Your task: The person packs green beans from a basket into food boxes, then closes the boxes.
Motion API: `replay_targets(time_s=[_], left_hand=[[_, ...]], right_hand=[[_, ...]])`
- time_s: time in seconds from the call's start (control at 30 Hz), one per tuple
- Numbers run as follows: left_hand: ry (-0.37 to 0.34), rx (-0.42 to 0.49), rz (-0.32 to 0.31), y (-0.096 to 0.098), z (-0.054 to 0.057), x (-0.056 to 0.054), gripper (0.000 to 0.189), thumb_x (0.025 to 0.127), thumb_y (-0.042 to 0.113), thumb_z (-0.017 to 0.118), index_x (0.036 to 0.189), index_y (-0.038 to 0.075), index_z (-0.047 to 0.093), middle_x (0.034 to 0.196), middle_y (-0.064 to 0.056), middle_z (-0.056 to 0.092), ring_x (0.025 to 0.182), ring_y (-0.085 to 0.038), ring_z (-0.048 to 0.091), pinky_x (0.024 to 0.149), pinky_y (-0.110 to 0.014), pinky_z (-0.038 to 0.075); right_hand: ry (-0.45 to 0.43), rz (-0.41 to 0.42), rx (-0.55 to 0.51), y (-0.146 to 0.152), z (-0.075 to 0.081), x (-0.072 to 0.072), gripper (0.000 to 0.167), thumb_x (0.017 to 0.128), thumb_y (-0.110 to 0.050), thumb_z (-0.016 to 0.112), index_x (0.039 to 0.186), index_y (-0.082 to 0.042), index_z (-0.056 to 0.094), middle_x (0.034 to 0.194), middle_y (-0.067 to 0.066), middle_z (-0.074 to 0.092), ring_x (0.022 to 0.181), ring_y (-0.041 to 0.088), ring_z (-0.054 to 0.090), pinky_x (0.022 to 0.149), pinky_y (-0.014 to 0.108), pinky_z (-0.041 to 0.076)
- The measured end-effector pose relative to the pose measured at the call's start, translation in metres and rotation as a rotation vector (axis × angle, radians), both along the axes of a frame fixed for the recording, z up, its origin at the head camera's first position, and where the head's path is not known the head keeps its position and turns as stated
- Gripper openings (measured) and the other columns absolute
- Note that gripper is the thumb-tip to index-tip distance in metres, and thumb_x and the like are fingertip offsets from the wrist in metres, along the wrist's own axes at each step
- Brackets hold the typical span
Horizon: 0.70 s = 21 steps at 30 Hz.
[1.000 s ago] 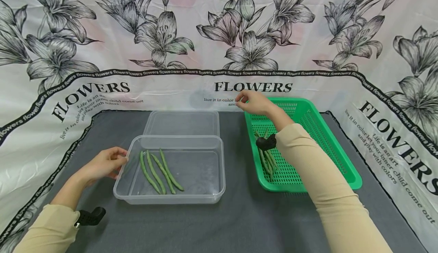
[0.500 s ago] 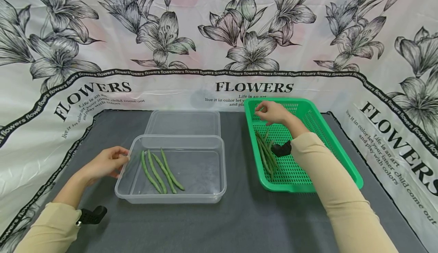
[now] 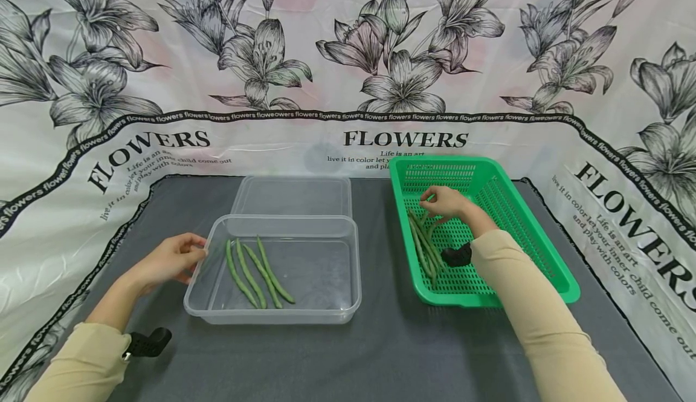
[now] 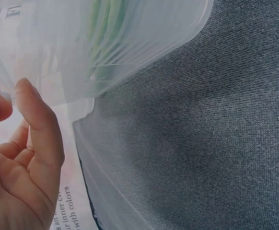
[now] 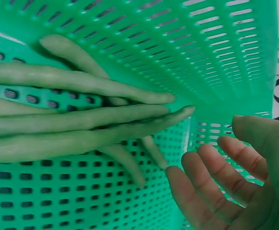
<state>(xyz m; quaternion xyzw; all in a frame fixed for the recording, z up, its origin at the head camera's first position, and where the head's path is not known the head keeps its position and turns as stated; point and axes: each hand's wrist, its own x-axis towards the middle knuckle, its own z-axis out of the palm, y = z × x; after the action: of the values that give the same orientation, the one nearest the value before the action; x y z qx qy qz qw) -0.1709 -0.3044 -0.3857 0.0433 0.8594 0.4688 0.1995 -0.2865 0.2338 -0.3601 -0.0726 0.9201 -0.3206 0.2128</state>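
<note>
My left hand [image 3: 168, 260] is at the left wall of a clear plastic food container [image 3: 326, 316], thumb and curved fingers holding its rim. Several green beans [image 3: 267, 272] lie side by side in the left half of that container. Over the green plastic basket [image 3: 492, 298] is my right hand [image 3: 448, 202], fingers spread and loosely bent, holding nothing. A small pile of green beans [image 5: 77, 139] rests along the basket's left side; in the right wrist view my fingertips [image 5: 175, 177] are close beyond the ends of the beans.
A clear plastic lid [image 3: 293, 195] lies flat behind the container. Grey cloth [image 3: 380, 353] covers the table, and a white curtain [image 3: 293, 142] printed with flowers stands behind and at both sides. Each wrist carries a black camera mount [image 3: 148, 343].
My right hand has moved from above the basket's back left corner, rightward and toward me, down to the far end of the bean pile. My left hand has stayed at the container.
</note>
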Motion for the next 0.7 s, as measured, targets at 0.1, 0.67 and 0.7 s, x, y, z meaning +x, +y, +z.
replay_targets(time_s=[0.1,0.67,0.7], left_hand=[[-0.001,0.000,-0.001,0.000,0.000,0.000,0.046,0.097,0.024,0.047,0.131,-0.007,0.036,0.106,-0.019,0.053,0.083,-0.019,0.053,0.065,-0.035,0.054],[0.005,-0.004,0.000,0.001,0.001,0.001,0.046,0.097,0.023,0.047,0.130,-0.007,0.036,0.105,-0.019,0.054,0.082,-0.019,0.053,0.065,-0.035,0.054],[0.005,-0.005,0.000,0.001,0.001,0.001,0.046,0.097,0.023,0.047,0.130,-0.007,0.036,0.105,-0.019,0.054,0.082,-0.019,0.054,0.065,-0.035,0.054]], right_hand=[[-0.017,-0.003,-0.004,0.003,-0.007,0.002,0.040,0.097,-0.019,0.043,0.128,0.006,0.042,0.122,0.028,0.045,0.106,0.040,0.054,0.078,0.041,0.053],[-0.148,0.016,0.016,0.009,-0.023,0.009,0.030,0.097,-0.017,0.043,0.117,0.004,0.049,0.120,0.025,0.050,0.098,0.032,0.058,0.070,0.037,0.055],[-0.155,0.019,0.017,0.009,-0.023,0.009,0.030,0.097,-0.017,0.043,0.117,0.004,0.049,0.121,0.025,0.050,0.099,0.032,0.058,0.070,0.037,0.055]])
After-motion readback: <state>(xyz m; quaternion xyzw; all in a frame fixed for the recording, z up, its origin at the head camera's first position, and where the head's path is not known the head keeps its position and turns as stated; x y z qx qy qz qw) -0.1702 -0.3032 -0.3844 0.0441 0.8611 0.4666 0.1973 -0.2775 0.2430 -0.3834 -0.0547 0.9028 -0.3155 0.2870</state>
